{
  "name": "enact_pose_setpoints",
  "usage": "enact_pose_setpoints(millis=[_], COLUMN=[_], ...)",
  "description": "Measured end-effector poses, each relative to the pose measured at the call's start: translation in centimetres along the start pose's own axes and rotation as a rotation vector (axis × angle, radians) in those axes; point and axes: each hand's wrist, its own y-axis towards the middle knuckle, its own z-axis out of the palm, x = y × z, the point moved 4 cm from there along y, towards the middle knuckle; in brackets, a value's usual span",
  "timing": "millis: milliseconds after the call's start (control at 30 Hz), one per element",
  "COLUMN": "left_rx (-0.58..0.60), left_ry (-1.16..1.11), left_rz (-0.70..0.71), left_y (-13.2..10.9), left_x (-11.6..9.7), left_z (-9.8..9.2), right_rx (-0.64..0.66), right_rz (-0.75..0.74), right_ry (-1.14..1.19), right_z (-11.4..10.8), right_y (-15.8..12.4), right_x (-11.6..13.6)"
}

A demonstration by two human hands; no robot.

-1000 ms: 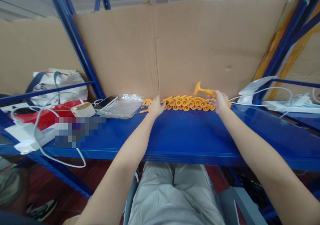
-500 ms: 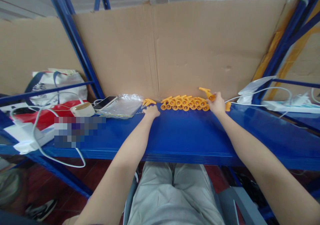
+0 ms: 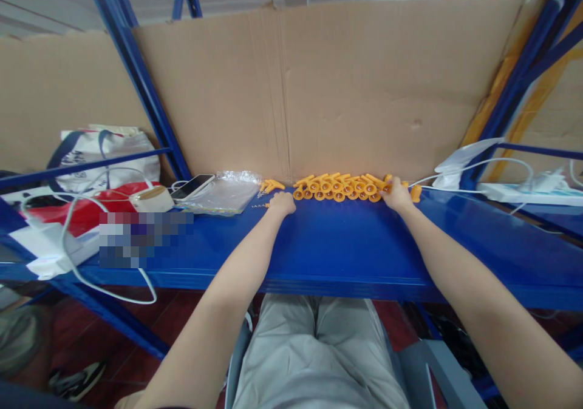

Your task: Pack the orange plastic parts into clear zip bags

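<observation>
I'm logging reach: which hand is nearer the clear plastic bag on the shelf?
Left. The left hand lies just right of the clear plastic bag; the right hand is farther right, touching the orange parts.

No writing can be read. Well to the left of the left hand (image 3: 281, 203), a white bag (image 3: 107, 154) carries dark blue print, perhaps lettering, too small to make out. A patch (image 3: 146, 239) nearer that hand is blurred.

Both arms stretched forward, left hand (image 3: 281, 203) fisted, right hand (image 3: 397, 194) loosely curled
</observation>
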Motion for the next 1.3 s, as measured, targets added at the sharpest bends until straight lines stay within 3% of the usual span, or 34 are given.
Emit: enact_pose_setpoints(millis=[533, 633, 733, 900, 1033, 1300], left_rx=[0.055, 0.057, 0.042, -0.024, -0.085, -0.366], left_ry=[0.061, 0.045, 0.024, -0.005, -0.059, -0.446], left_rz=[0.04, 0.032, 0.025, 0.042, 0.083, 0.212], left_y=[-0.9, -0.9, -0.8, -0.5, -0.4, -0.5], left_x=[-0.9, -0.8, -0.7, -0.8, -1.2, -2.5], left_z=[-0.5, -0.5, -0.5, -0.6, -0.9, -2.7], right_rx=[0.229, 0.205, 0.114, -0.044, -0.007, -0.026], right_rz=[-0.023, -0.04, 0.035, 0.202, 0.301, 0.357], right_ry=[-0.232, -0.192, -0.13, -0.048, -0.026, -0.068], right_z=[1.3, 0.8, -0.6, -2.6, -2.5, -3.7], right_y=[0.0, 0.2, 0.4, 0.2, 0.1, -0.6], right_x=[-0.9, -1.1, -1.5, -3.6, -5.2, -4.1])
